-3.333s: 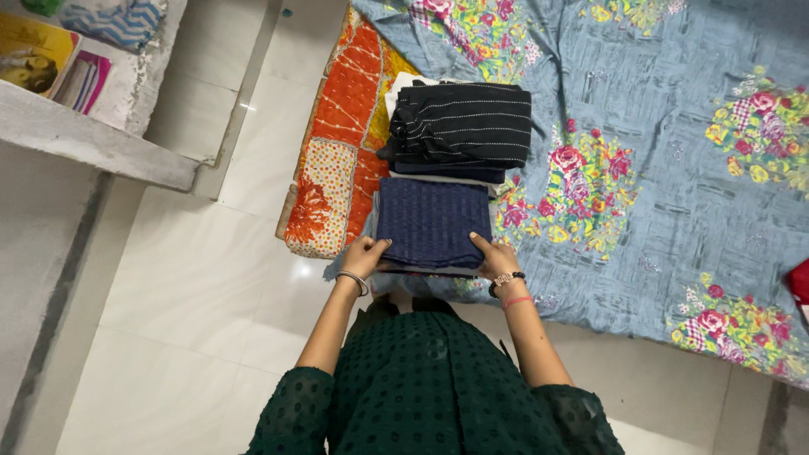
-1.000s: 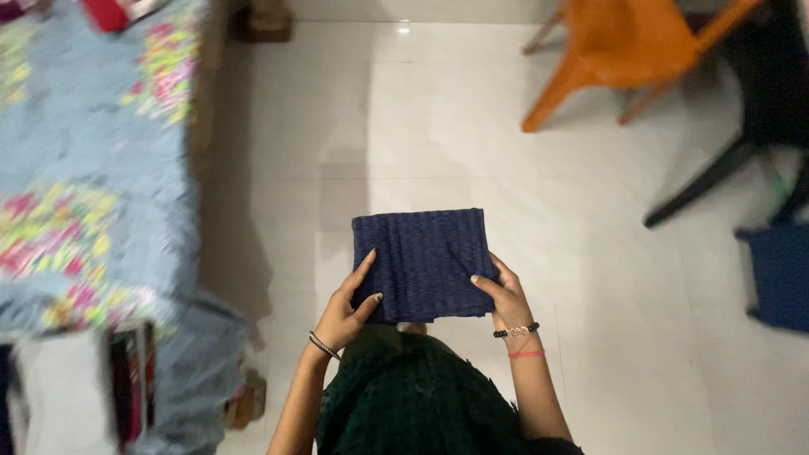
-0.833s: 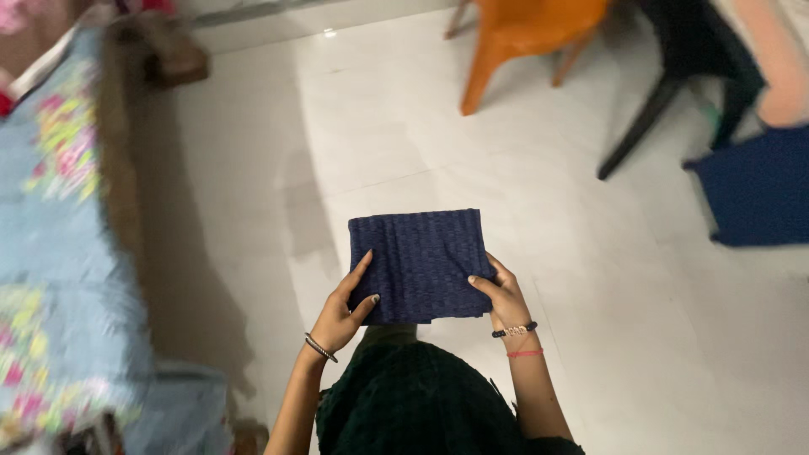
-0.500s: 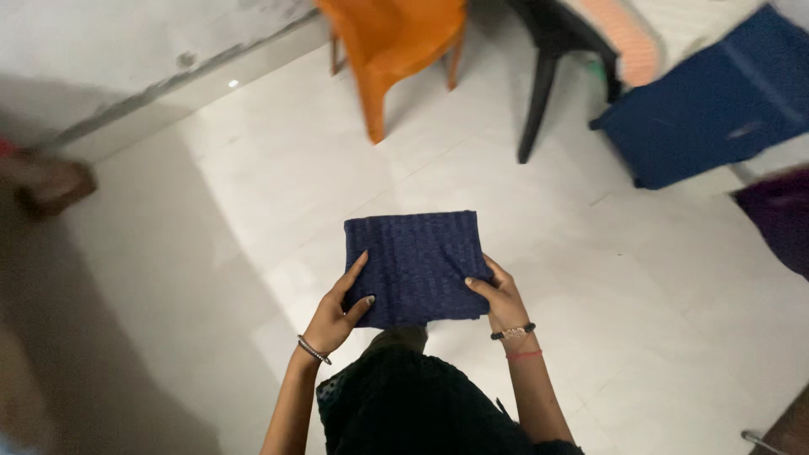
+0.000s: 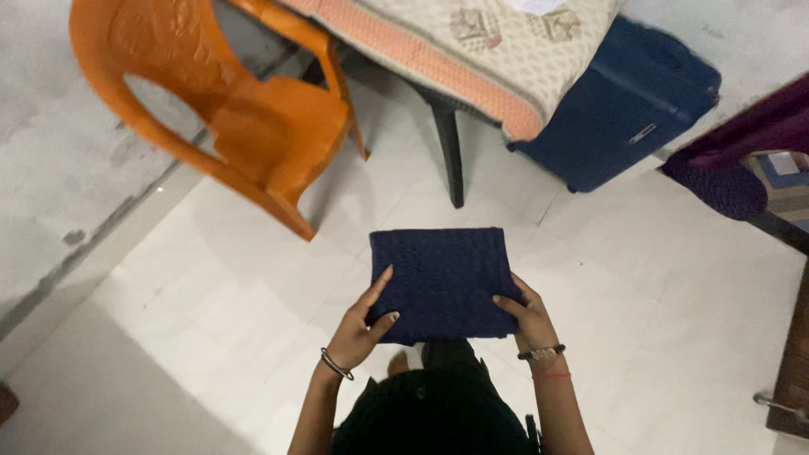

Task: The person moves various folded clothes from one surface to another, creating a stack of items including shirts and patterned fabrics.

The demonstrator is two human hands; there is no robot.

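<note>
Orange plastic chair stood far left on the white tile floor, against the wall. Your left hand was clamped on the left edge of the folded navy cloth, thumb on top. Cloth sat flat and level in front of your torso, above the floor, held at both sides. Your right hand gripped its right edge the same way. Beyond it: a dark chair leg under a beige patterned cloth, then a blue suitcase further right.
</note>
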